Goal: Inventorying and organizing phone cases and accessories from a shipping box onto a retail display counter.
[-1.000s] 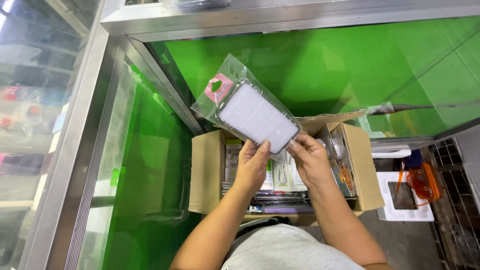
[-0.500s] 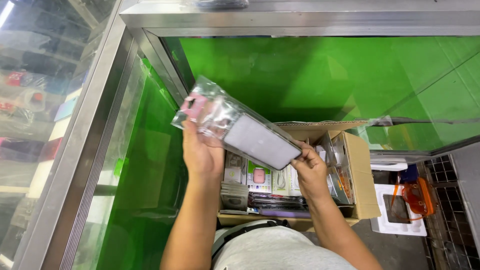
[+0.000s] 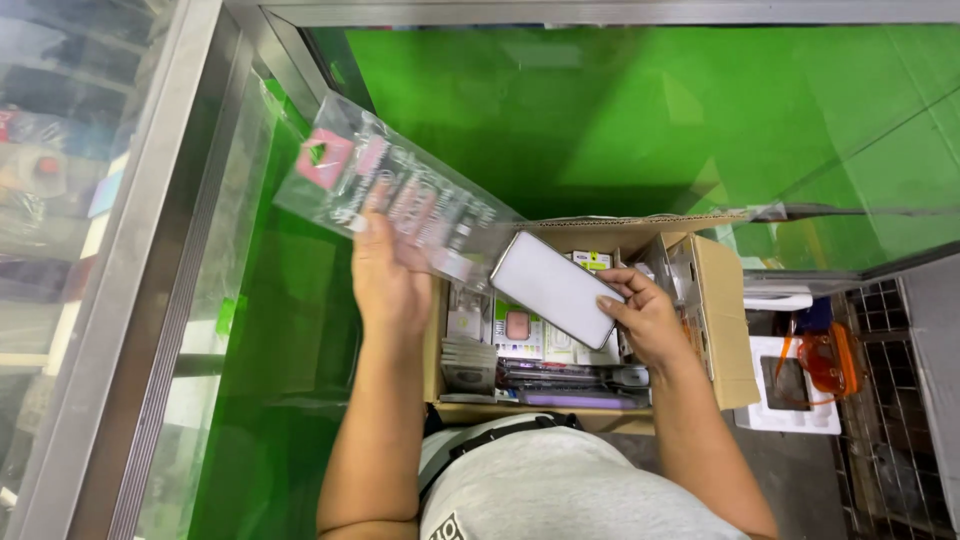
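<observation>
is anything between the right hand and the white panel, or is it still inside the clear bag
Nothing visible stands between them: the right hand grips the white panel directly. The panel is nearly out of the clear bag, which the left hand holds.

shop | glass display counter [image 3: 150, 300] | cardboard box [image 3: 720, 300] of packaged phone accessories

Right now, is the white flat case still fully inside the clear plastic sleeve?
No, the white flat case is mostly out of the clear plastic sleeve, held by the right hand, while the left hand holds the sleeve.
</observation>
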